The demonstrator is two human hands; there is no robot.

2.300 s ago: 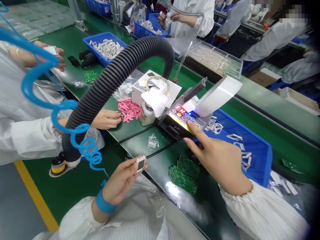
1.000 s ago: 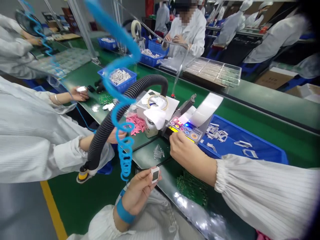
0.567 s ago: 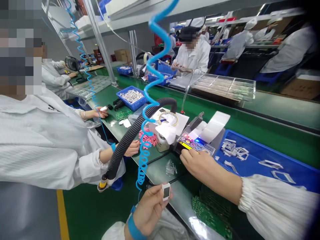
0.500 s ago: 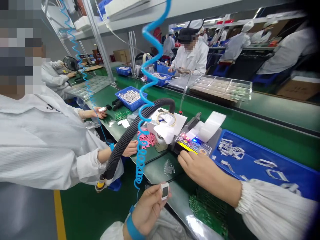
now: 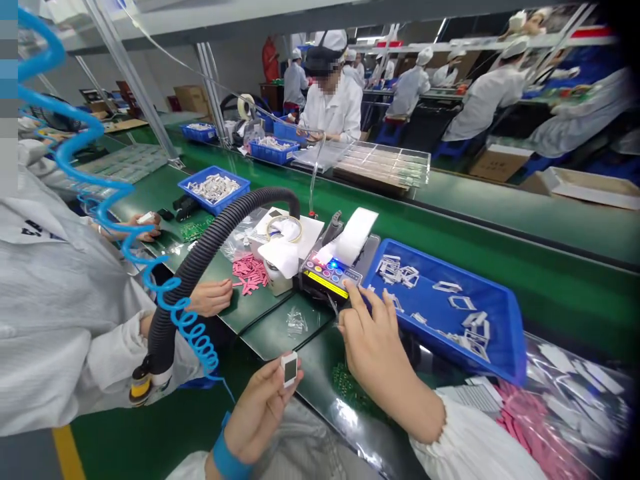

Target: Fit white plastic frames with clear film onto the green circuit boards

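My left hand [image 5: 260,403], with a blue wrist strap [image 5: 231,453], is closed on a small white plastic module with a dark square face [image 5: 290,370], held upright in front of the bench edge. My right hand [image 5: 373,333] is open, its fingers spread. Its index fingertip touches the right end of the button panel on a tape dispenser [image 5: 327,272], where a blue light glows. White tape [image 5: 357,235] rises from the dispenser's top. Near my right thumb is a clear strip I cannot make out well. Green circuit boards [image 5: 350,387] lie partly hidden below my right forearm.
A blue tray [image 5: 517,333] with white frames stands right of the dispenser. Pink strips [image 5: 250,272], a bottle [image 5: 277,279] and small clear pieces [image 5: 297,323] lie left. A black hose [image 5: 215,233] and blue coiled cord [image 5: 125,200] cross the view. A co-worker's hand [image 5: 213,298] rests nearby.
The view has swung to the right, showing more of the blue tray. My right hand's fingers, bunched at the dispenser's front before, are now spread at its panel. My left hand still holds the module.
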